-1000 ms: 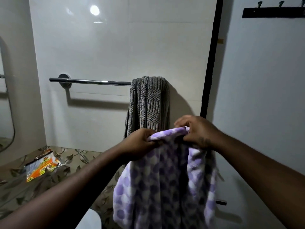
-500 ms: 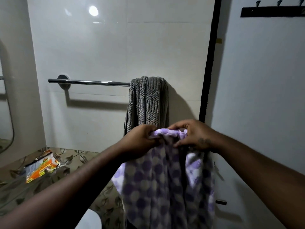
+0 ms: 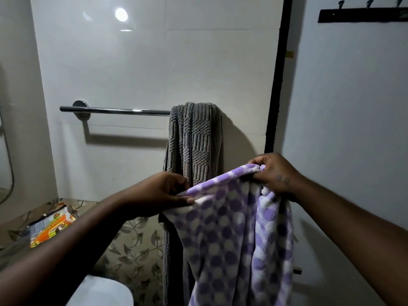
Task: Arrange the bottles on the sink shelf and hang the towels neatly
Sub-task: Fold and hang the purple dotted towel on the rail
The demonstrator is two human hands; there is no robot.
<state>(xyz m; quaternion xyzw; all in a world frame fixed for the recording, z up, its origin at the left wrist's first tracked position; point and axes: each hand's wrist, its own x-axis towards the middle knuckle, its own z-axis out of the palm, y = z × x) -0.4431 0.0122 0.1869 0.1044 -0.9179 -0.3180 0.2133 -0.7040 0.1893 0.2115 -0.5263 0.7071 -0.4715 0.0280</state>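
I hold a purple and white checked towel [image 3: 231, 235] by its top edge, stretched between both hands. My left hand [image 3: 161, 193] pinches the lower left end of that edge. My right hand [image 3: 276, 173] grips the higher right corner. The rest of the towel hangs down in folds below my hands. Behind it a grey ribbed towel [image 3: 195, 140] hangs bunched over the right end of a chrome towel rail [image 3: 114, 110] on the white tiled wall. The left stretch of the rail is bare. No bottles or sink shelf are in view.
A black hook rack [image 3: 362, 15] is mounted high on the right wall. An orange packet [image 3: 51, 228] lies on the leaf-patterned ledge [image 3: 132, 250] at lower left. A mirror edge [image 3: 6, 164] shows at far left, and a white rounded fixture [image 3: 101, 292] sits below.
My hands have moved apart, spreading the towel's top edge wide. The right hand has risen and shifted right, the left stays lower.
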